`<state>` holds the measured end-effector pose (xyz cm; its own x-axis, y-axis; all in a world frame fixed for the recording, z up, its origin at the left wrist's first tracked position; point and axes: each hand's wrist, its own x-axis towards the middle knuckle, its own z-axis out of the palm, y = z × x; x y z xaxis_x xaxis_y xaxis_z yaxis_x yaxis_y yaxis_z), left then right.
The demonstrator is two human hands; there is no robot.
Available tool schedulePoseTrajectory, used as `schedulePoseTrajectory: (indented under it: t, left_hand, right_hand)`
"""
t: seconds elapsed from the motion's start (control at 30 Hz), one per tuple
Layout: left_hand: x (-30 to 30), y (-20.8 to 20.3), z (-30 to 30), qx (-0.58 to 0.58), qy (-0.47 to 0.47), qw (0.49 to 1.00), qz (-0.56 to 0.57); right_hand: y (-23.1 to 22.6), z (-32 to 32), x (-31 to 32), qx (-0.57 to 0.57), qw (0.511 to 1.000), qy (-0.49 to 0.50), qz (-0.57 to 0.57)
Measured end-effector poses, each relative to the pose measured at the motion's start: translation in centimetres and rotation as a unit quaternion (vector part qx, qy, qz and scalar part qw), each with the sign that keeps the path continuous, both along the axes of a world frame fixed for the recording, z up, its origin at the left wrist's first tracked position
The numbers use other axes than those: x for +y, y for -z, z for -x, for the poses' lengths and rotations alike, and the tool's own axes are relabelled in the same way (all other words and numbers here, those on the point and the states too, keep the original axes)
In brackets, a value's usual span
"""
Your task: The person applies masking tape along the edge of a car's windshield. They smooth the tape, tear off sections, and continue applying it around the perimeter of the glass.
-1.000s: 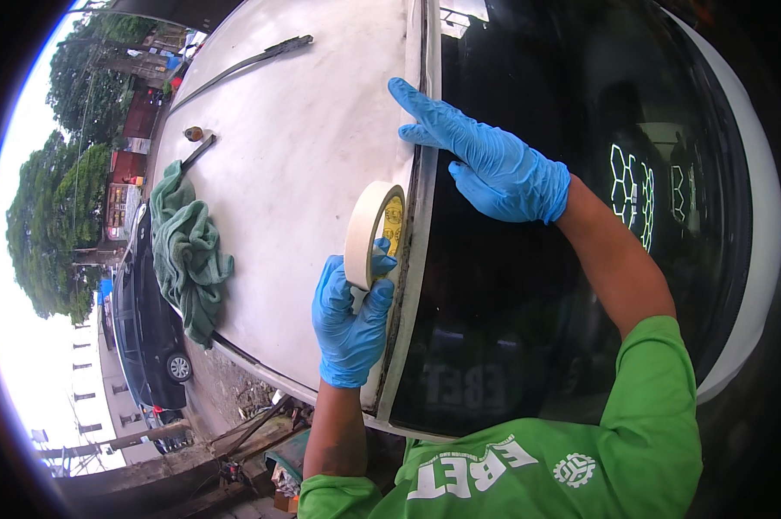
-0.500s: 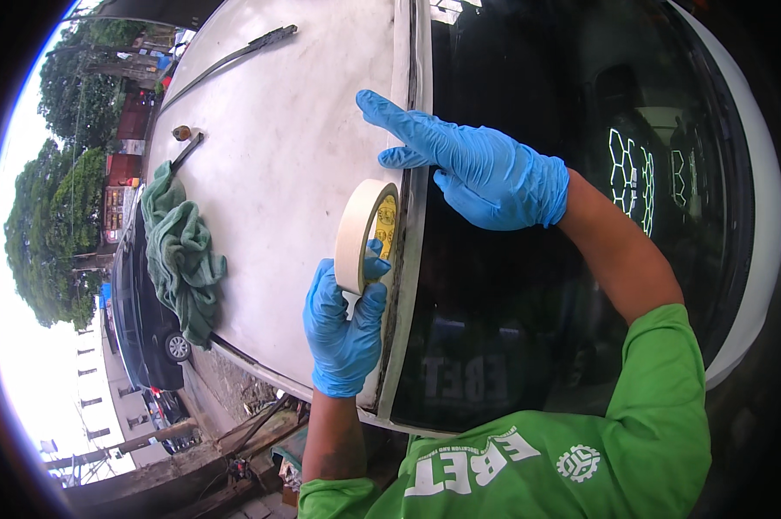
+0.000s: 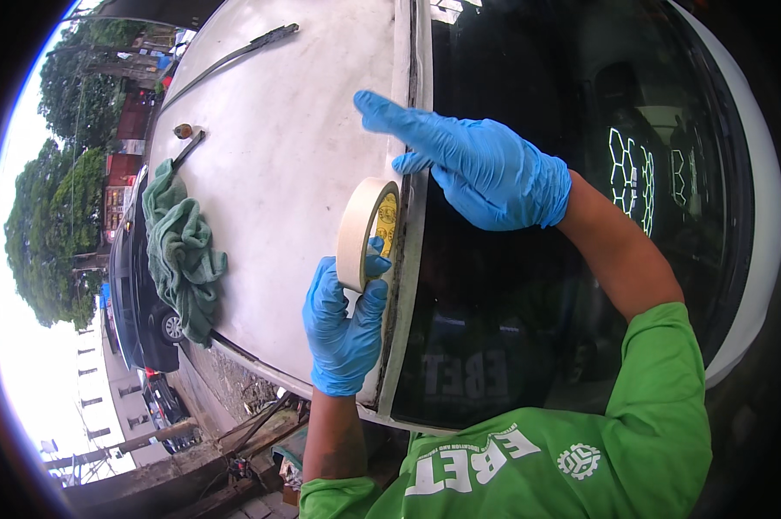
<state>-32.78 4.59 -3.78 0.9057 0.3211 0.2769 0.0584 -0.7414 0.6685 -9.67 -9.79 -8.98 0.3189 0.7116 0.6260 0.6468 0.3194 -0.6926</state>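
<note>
My left hand (image 3: 343, 333), in a blue glove, grips a roll of cream masking tape (image 3: 353, 233) with a yellow-printed core. Thumb and fingers pinch the roll's near side, and it stands on edge above the white car panel (image 3: 273, 199). My right hand (image 3: 494, 169), gloved in blue too, hovers or rests at the seam (image 3: 414, 199) between the panel and the dark windshield (image 3: 511, 303). Its fingers are stretched out together to the left, with the thumb below them; I see nothing held in it. Whether the fingertips touch the panel I cannot tell.
A crumpled green towel (image 3: 183, 251) lies along the panel's left edge. A wiper arm (image 3: 234, 60) rests on the far part, and another dark strip (image 3: 189, 150) lies beside a small brown object (image 3: 183, 131). Parked cars (image 3: 135, 294) stand beyond on the left.
My right hand's fingers have closed up slightly and its thumb has moved a little to the right. The left hand and the tape roll have barely moved.
</note>
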Motion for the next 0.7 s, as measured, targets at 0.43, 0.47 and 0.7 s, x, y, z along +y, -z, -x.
schedulePoseTrajectory:
  t: [0.43,0.47,0.7]
  left_hand:
    - [0.1,0.1,-0.9,-0.01,-0.057,0.992,0.11]
    - [0.1,0.4,-1.1,-0.004,-0.087,0.982,0.166]
    - [1.5,0.1,-4.4,-0.058,0.058,0.996,0.026]
  right_hand:
    - [0.8,-0.5,0.4,-0.054,0.996,0.03,0.058]
    - [0.9,-0.4,0.4,-0.048,0.997,0.031,0.058]
    - [1.5,-0.5,0.7,-0.051,0.997,0.037,0.05]
